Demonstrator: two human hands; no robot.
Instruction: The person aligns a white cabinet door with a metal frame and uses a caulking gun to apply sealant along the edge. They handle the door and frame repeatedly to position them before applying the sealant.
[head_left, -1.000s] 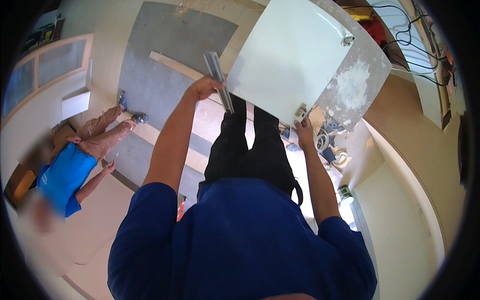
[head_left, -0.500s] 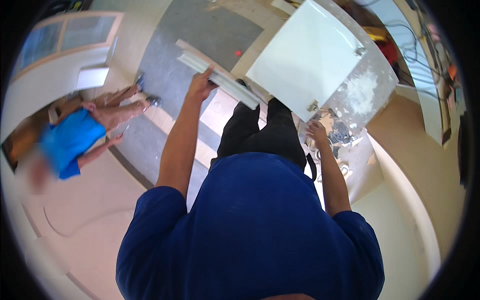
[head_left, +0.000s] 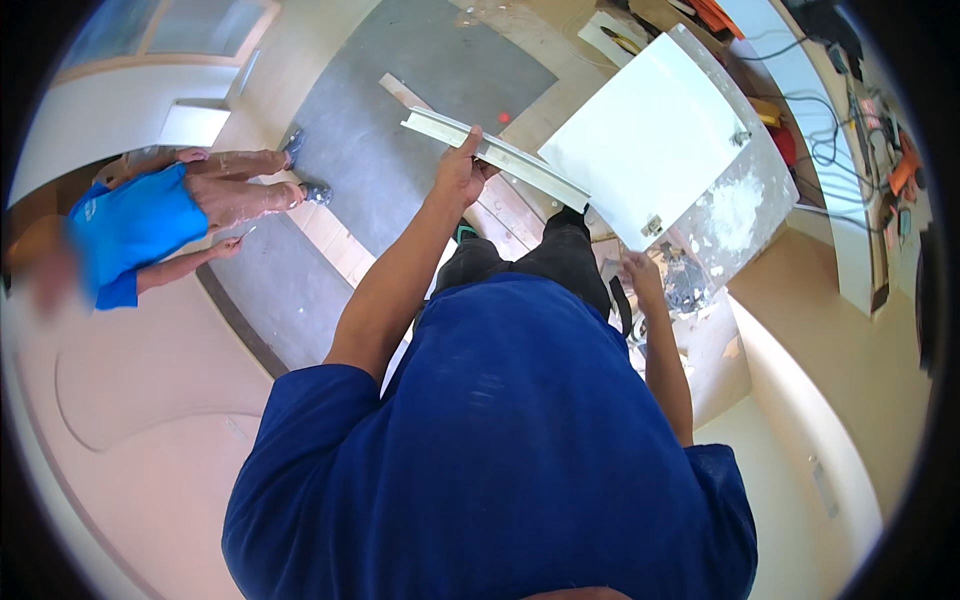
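Note:
A long, pale metal channel (head_left: 540,178) lies across my left hand (head_left: 463,175), which has its fingers wrapped round the middle of it. The channel slants down to the right, its lower end beside the near left edge of a white cabinet door (head_left: 635,140). Two metal hinges show on the door: one hinge (head_left: 652,227) at the near corner, another hinge (head_left: 740,138) at the right. Below the near hinge hangs my right hand (head_left: 645,278), apart from the door. Its fingers are loosely bent, and I see nothing in them.
Under the door is a grey, white-stained board (head_left: 735,205). At left stands another person in a blue shirt (head_left: 140,230), a thin item in one hand. Cables (head_left: 822,135) and tools lie along the right side. A red round thing (head_left: 503,118) and a wooden strip (head_left: 400,92) lie on the floor.
My left hand and the channel have shifted right in view, closer to the door. The fingers of my right hand have drawn in somewhat. My view has turned, and one foot has stepped.

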